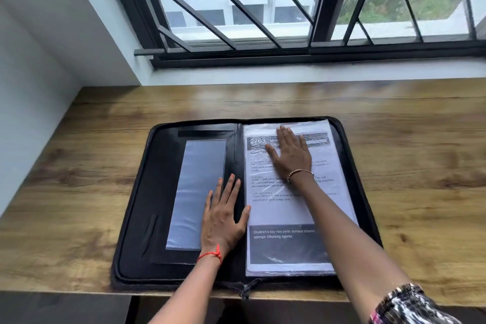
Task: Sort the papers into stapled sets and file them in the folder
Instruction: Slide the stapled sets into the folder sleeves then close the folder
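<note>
Folder (349,166) lies open flat on the wooden table (79,166), near its front edge. Printed papers (284,208) sit in a clear sleeve on the folder's right half. Right hand (289,155) lies palm-down on the upper part of the papers, fingers straight and spread, arm stretched forward, bead bracelet (299,173) at the wrist. Left hand (223,218) rests flat by the spine, fingers straight and slightly apart, overlapping the clear pocket (197,187) on the left half, thumb touching the papers' edge. Red thread (211,255) on the left wrist. Barred window (263,8) behind the table.
</note>
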